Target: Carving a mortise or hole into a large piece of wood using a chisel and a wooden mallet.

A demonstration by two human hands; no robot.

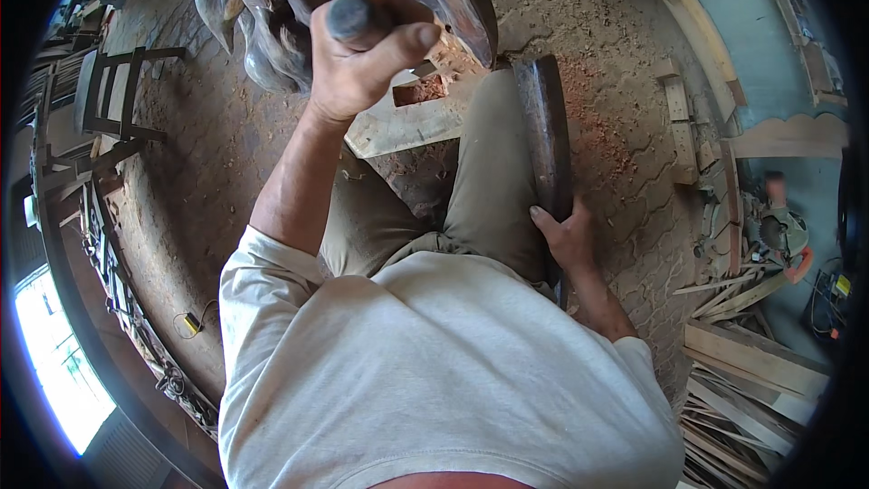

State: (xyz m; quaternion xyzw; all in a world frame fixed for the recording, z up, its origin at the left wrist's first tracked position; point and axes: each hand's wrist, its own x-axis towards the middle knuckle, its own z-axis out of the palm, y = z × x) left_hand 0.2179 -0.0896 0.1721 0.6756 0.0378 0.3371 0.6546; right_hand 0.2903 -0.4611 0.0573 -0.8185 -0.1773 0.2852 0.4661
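Observation:
My left hand is raised in front of me, fingers wrapped round a tool handle with a rounded, grey-black end. The rest of that tool is hidden behind the fist. Low on my right side, my right hand grips a long dark wooden piece, which lies along the outside of my right thigh. Beyond my left hand, between my knees, is a pale wooden board with a rectangular cutout. Reddish wood chips show in the cutout.
Gnarled, polished wood with curved limbs stands ahead. Wood chips lie scattered on the paved floor. Planks and a power saw are at the right. A dark wooden frame stands far left.

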